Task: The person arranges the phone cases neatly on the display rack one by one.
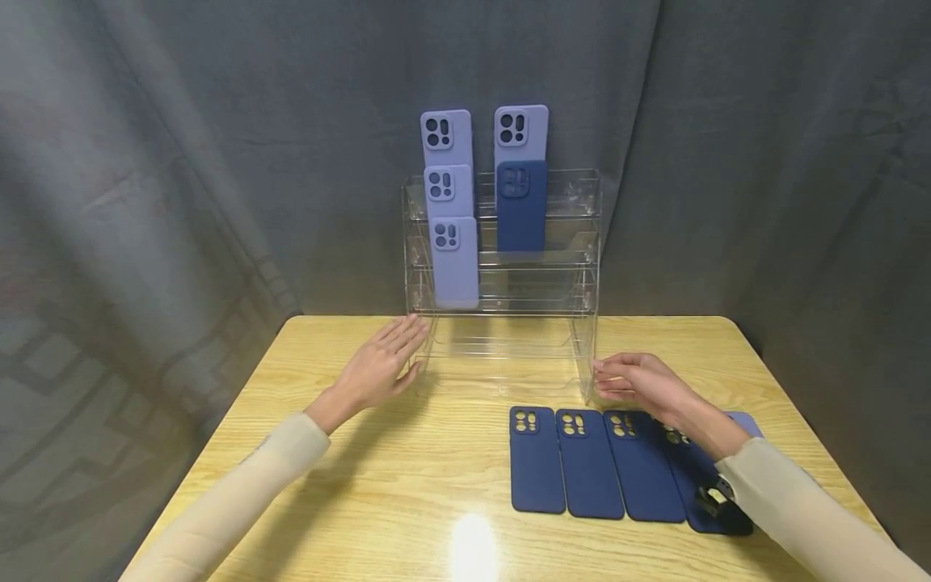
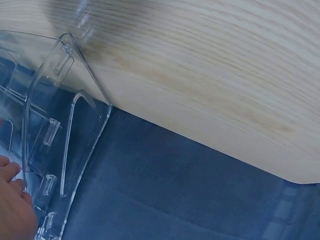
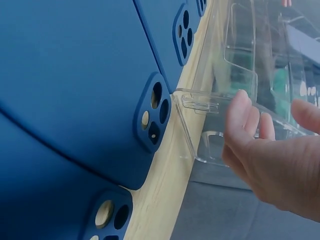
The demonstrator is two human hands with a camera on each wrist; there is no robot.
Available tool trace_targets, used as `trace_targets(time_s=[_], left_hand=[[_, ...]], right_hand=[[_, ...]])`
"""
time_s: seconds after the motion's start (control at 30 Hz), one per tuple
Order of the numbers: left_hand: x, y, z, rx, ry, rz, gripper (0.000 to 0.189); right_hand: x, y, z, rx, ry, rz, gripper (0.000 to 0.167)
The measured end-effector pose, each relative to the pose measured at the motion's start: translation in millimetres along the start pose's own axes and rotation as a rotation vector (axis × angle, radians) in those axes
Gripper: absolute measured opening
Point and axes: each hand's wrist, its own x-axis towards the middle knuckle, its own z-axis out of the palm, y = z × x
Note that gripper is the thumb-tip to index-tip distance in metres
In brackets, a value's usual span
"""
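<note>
A clear tiered display stand (image 1: 502, 347) stands on the table, holding phone cases. Three lavender phone cases (image 1: 456, 267) form its left column; to their right, a dark blue phone case (image 1: 521, 206) sits in front of another lavender case (image 1: 534, 133). My left hand (image 1: 381, 360) is at the stand's left side, fingers extended. At the opposite side is my right hand (image 1: 643, 384), its fingers slightly bent against or very near the clear panel (image 3: 212, 102). Several dark blue phone cases (image 1: 538, 473) lie in a row before the stand, partly covered by my right forearm.
The wooden table (image 1: 378, 501) has rounded back corners. Grey curtains (image 1: 291, 162) hang behind and beside it. A lavender case (image 1: 745, 423) shows partly beyond my right wrist. Light glares off the table's front part.
</note>
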Motion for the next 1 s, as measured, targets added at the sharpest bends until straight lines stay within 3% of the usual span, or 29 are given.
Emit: trace_targets(time_s=[0.43,0.57,0.67,0.87,1.0], left_hand=[[-19.6,2.1,0.0,-0.014,0.037,0.008,0.065],[-27.3,1.2,-0.7,-0.061,0.04,-0.01,0.065],[-29.9,-1.2,-3.1,-0.181,0.047,-0.125,0.065],[-13.7,-12.8,-8.1,-0.59,0.092,-0.518,0.055],[-4.2,-19.8,-9.5,-0.867,0.063,-0.724,0.05]], right_hand=[[-17.1,-0.5,16.1,0.055,0.077,-0.028,0.057],[-25.0,1.2,29.9,-0.019,0.114,-0.049,0.047],[-30.9,3.1,44.6,-0.149,0.125,-0.073,0.045],[-41.3,18.0,83.1,-0.504,0.129,-0.211,0.053],[-47.1,32.5,110.0,-0.729,0.102,-0.302,0.062]])
